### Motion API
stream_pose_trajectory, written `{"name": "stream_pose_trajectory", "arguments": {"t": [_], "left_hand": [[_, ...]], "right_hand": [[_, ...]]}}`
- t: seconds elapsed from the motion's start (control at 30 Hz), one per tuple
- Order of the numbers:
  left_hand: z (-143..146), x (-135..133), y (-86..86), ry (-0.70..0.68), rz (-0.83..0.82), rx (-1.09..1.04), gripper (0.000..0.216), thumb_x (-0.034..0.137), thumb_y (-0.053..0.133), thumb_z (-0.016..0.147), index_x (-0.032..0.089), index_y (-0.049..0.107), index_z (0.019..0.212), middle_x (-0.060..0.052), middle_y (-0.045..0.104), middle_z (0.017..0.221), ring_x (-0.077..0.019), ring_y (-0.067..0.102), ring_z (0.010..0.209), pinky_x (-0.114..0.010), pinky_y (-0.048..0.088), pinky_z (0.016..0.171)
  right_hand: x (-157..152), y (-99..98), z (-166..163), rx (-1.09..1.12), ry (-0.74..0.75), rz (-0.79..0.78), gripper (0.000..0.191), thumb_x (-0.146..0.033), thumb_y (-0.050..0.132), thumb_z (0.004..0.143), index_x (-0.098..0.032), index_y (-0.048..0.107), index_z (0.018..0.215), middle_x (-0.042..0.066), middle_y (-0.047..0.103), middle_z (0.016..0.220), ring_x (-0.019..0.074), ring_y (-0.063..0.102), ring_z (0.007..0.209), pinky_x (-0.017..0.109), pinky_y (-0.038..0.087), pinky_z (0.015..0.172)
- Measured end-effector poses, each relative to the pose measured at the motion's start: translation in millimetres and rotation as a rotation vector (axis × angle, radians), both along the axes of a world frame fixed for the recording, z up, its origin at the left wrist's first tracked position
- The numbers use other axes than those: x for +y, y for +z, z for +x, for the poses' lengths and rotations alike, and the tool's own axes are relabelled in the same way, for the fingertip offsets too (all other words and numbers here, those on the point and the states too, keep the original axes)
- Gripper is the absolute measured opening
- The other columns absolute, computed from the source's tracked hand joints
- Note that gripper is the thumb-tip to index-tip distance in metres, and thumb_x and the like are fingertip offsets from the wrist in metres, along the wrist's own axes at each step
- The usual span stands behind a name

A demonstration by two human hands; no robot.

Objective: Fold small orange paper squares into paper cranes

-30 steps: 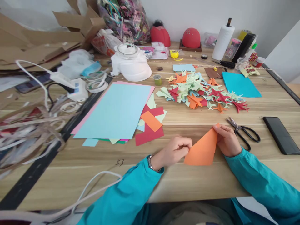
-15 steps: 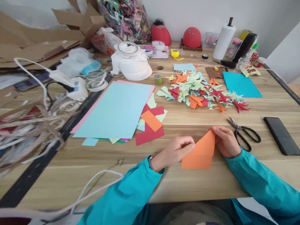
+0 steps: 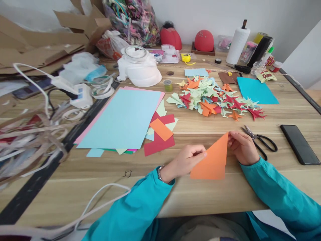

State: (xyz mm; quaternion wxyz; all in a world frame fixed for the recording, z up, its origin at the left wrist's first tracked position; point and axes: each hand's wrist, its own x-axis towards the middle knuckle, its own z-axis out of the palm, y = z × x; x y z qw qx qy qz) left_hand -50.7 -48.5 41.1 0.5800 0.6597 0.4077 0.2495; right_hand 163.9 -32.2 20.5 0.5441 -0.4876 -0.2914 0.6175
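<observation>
An orange sheet of paper (image 3: 213,162) is held up over the near side of the table, between my two hands. Its slanting upper edge runs from my left hand up to a pointed corner at my right. My left hand (image 3: 189,159) pinches the paper's left side between thumb and fingers. At the upper right corner, the fingertips of my right hand (image 3: 242,145) are closed on the paper. Black-handled scissors (image 3: 262,139) lie just beyond my right hand, blades apart.
Folded paper pieces (image 3: 213,95) in several colours form a heap farther back. Large sheets (image 3: 120,117) are stacked to the left, beside red and orange scraps (image 3: 162,130). A phone (image 3: 299,144) lies at the right. Cables and a power strip (image 3: 84,95) crowd the left side.
The lower part of the orange paper, which showed as a separate band below a fold line, now looks like one continuous face. My right hand has lifted its corner slightly.
</observation>
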Motion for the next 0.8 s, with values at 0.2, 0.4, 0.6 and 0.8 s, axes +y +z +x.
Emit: {"name": "stream_pose_trajectory", "arguments": {"t": [0.2, 0.4, 0.6, 0.8], "left_hand": [[0.6, 5.5, -7.0, 0.226, -0.064, -0.108, 0.030, 0.042, 0.049, 0.080, 0.015, 0.048, 0.066, 0.002, 0.041, 0.064, -0.0096, 0.037, 0.061, -0.022, 0.031, 0.055], [1.4, 6.5, -8.6, 0.333, -0.104, -0.180, 0.029, 0.040, 0.054, 0.079, 0.015, 0.051, 0.066, 0.003, 0.045, 0.064, -0.0087, 0.040, 0.061, -0.020, 0.033, 0.055], [4.1, 7.6, -13.3, 0.454, -0.198, -0.338, 0.029, 0.038, 0.061, 0.075, 0.015, 0.056, 0.092, -0.003, 0.062, 0.079, -0.0146, 0.058, 0.076, -0.025, 0.046, 0.068], [3.5, 7.3, -13.0, 0.403, -0.201, -0.366, 0.043, 0.034, 0.060, 0.078, 0.019, 0.043, 0.114, -0.003, 0.065, 0.079, -0.0156, 0.063, 0.072, -0.028, 0.049, 0.066]], "right_hand": [[-6.3, -6.1, -3.0, -0.122, 0.163, 0.067, 0.029, -0.035, 0.069, 0.071, -0.019, 0.064, 0.095, 0.001, 0.065, 0.069, 0.0111, 0.056, 0.056, 0.025, 0.048, 0.055], [-11.0, -4.6, -5.8, -0.331, 0.194, 0.316, 0.043, -0.034, 0.067, 0.073, -0.027, 0.051, 0.113, 0.001, 0.067, 0.081, 0.0148, 0.063, 0.072, 0.028, 0.049, 0.065], [-16.3, -9.5, -5.0, -0.593, 0.272, 0.563, 0.045, -0.028, 0.062, 0.079, -0.026, 0.048, 0.122, 0.007, 0.066, 0.096, 0.0185, 0.063, 0.084, 0.032, 0.051, 0.073], [-18.1, -7.6, -2.7, -0.838, 0.381, 0.730, 0.034, -0.019, 0.057, 0.079, -0.028, 0.060, 0.111, 0.006, 0.065, 0.102, 0.0198, 0.060, 0.093, 0.034, 0.049, 0.081]]}}
